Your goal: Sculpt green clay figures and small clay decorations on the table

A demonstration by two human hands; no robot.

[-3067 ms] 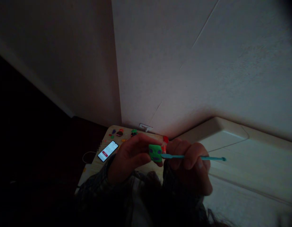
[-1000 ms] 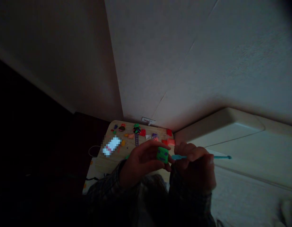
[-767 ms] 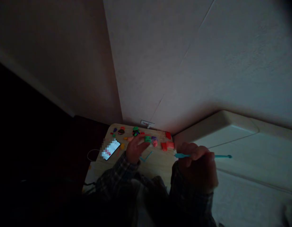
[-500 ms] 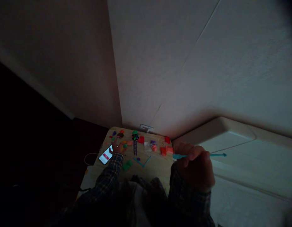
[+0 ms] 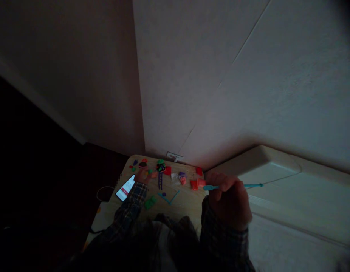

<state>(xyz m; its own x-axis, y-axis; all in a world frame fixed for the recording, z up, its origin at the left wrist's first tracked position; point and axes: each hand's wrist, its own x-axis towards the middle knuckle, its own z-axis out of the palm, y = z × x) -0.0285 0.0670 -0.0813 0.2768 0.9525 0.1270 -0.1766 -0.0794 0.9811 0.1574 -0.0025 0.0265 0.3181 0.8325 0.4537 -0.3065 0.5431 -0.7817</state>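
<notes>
My right hand (image 5: 231,198) is raised in front of the camera, fingers closed around a thin blue plastic modelling tool (image 5: 211,187). Its flat end sticks out to the left and its knobbed end to the right. Lower down, my left hand (image 5: 141,176) rests over the table with fingers spread, beside a lit phone (image 5: 125,188). An orange piece (image 5: 154,175) lies by its fingertips. Two more blue tools (image 5: 169,202) form a V on the table, near a small purple lump (image 5: 164,194) and a green piece (image 5: 150,202).
The wooden table (image 5: 179,210) stands against the wall. Red packets (image 5: 194,184), a purple strip (image 5: 160,180), a dark multicoloured round piece (image 5: 161,167) and a clear bag (image 5: 174,178) lie on it. A pale headboard (image 5: 265,162) is at the right.
The view has shifted slightly. My right hand still holds the blue modelling tool, a little lower and further left in the picture. My left hand stays over the table.
</notes>
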